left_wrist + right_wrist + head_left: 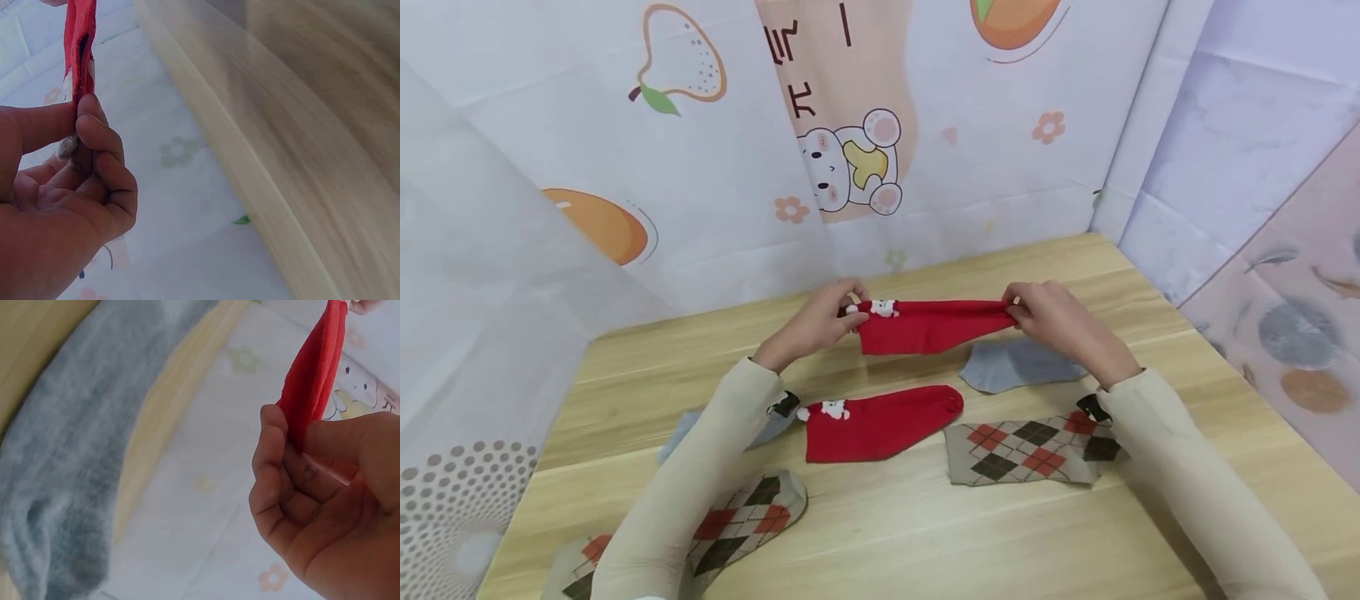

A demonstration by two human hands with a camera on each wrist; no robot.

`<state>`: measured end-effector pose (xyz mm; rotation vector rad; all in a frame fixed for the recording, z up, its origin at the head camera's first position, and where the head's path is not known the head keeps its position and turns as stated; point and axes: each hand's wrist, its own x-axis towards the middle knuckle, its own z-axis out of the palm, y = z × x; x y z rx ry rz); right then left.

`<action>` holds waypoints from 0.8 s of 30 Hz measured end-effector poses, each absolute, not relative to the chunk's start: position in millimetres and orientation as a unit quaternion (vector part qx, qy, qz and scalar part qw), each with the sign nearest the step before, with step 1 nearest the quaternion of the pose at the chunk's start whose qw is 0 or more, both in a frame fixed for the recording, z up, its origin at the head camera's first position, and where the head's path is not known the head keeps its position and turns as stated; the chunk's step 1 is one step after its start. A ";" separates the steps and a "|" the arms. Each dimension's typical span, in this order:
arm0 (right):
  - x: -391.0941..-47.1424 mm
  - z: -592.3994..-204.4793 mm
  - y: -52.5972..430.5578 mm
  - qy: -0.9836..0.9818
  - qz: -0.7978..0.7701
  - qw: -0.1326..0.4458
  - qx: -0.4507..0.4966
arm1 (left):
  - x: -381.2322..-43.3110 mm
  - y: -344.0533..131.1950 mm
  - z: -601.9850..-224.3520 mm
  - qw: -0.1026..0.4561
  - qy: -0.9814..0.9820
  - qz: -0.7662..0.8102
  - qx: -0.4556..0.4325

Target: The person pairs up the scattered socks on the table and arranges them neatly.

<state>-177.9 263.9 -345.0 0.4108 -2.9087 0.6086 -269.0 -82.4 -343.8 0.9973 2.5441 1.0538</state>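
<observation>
A red sock (936,327) with a white figure near its cuff is stretched sideways between my two hands, raised off the table. At the cuff end, my left hand (822,323) pinches it between thumb and fingers; the left wrist view shows the red fabric (80,44) edge-on. My right hand (1060,321) pinches the toe end, and in the right wrist view the folded fabric (315,375) rises from the fingertips. Below lies a second red sock (880,425) with the same white figure, flat on the table.
A grey-blue sock (1022,365) lies under my right hand, and an argyle sock (1030,450) is nearer me. Partly behind my left forearm are another argyle sock (748,525) and another grey-blue sock (681,433). Printed cloth (715,167) hangs behind the wooden table (880,542).
</observation>
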 end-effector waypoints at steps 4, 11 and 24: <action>-175.5 -345.4 255.4 -0.966 0.197 0.073 0.152 | -259.8 -95.9 -344.3 0.100 0.863 0.361 0.339; -170.1 -346.7 241.5 -0.962 0.194 0.078 0.176 | -245.6 -115.7 -346.4 0.096 0.860 0.368 0.339; -159.0 -342.7 216.0 -0.960 0.181 0.067 0.204 | -219.1 -143.6 -346.2 0.072 0.868 0.357 0.338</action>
